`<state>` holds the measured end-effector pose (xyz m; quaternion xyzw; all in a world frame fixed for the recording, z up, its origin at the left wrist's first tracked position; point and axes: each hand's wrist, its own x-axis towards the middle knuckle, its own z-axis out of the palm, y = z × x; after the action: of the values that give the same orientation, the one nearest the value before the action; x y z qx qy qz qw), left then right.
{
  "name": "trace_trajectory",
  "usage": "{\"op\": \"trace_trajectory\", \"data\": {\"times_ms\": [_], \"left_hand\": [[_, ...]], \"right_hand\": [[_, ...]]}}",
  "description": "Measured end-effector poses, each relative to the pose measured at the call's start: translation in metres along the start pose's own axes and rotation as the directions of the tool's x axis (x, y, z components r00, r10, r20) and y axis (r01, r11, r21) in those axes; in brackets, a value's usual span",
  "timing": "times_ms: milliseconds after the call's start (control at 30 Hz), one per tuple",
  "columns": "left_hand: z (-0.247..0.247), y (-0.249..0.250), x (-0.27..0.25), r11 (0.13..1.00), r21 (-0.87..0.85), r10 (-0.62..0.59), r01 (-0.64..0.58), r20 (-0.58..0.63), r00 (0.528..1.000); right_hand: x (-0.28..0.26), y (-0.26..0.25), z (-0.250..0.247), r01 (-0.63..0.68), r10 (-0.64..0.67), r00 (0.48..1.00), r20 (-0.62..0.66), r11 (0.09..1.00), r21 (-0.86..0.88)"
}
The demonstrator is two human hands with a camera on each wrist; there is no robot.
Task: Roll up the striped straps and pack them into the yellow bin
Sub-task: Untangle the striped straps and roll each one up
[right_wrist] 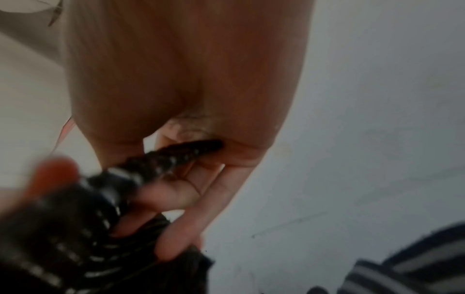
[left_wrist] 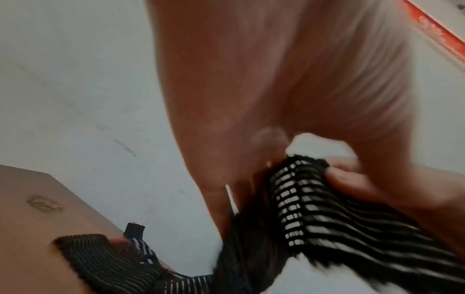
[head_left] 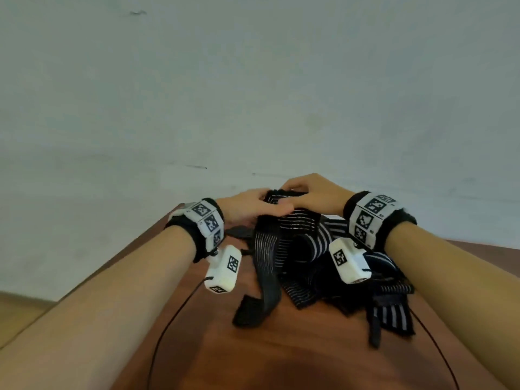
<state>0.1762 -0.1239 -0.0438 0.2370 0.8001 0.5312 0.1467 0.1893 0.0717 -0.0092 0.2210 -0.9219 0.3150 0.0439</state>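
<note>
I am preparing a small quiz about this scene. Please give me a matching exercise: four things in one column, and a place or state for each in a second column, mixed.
Things:
1. left hand
2. right hand
3. pile of striped straps
4. table

Places or states:
A. brown wood, bears the straps
B. lies loose, unrolled
C. grips the strap end from the left
D. grips the strap end from the right

Pairs: 1-C, 2-D, 3-B, 4-A
</note>
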Motion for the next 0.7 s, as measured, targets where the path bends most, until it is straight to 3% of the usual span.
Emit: {"op": "trace_trajectory", "data": {"times_ms": [100,167,200,267,300,367,467,533,567,633,700], "left_hand": [[-0.009,-0.006,0.010,0.989,0.143,0.054,-0.028,-0.182,0.982],[-0.018,-0.009,0.007,0.999,0.034,0.018,-0.008,-0.295,0.955],[-0.023,-0.011,0.005,0.999,-0.052,-0.006,-0.013,-0.360,0.933],[-0.033,-0.017,-0.001,0.979,-0.199,-0.059,-0.036,-0.448,0.892],[-0.039,-0.020,-0.003,0.967,-0.251,-0.080,-0.045,-0.468,0.880],[-0.044,-0.022,-0.009,0.943,-0.326,-0.106,-0.064,-0.477,0.872],[-0.044,-0.020,-0.014,0.929,-0.357,-0.082,-0.098,-0.458,0.885],[-0.042,-0.017,-0.014,0.936,-0.335,-0.076,-0.104,-0.482,0.873],[-0.042,-0.018,-0.012,0.947,-0.305,-0.071,-0.101,-0.505,0.860],[-0.044,-0.021,-0.007,0.962,-0.249,-0.049,-0.107,-0.548,0.835],[-0.042,-0.023,-0.002,0.960,-0.251,-0.047,-0.123,-0.578,0.815]], "right_hand": [[0.005,0.008,0.010,0.014,0.039,0.981,-0.189,0.963,0.269],[0.005,0.019,0.013,-0.003,0.138,0.947,-0.290,0.907,0.421],[0.004,0.027,0.015,-0.036,0.156,0.942,-0.297,0.926,0.375],[0.002,0.042,0.022,-0.127,0.132,0.978,-0.162,0.991,0.042],[0.001,0.047,0.029,-0.148,0.146,0.989,-0.024,0.976,-0.163],[0.002,0.052,0.043,-0.112,0.226,0.953,0.203,0.882,-0.458],[0.010,0.057,0.062,0.014,0.218,0.945,0.246,0.723,-0.691],[0.012,0.060,0.068,0.051,0.178,0.959,0.222,0.661,-0.748],[0.011,0.061,0.066,0.042,0.152,0.968,0.201,0.691,-0.722],[0.010,0.064,0.053,-0.049,0.101,0.992,0.071,0.851,-0.522],[0.009,0.065,0.033,-0.112,0.067,0.979,-0.190,0.965,-0.237]]}}
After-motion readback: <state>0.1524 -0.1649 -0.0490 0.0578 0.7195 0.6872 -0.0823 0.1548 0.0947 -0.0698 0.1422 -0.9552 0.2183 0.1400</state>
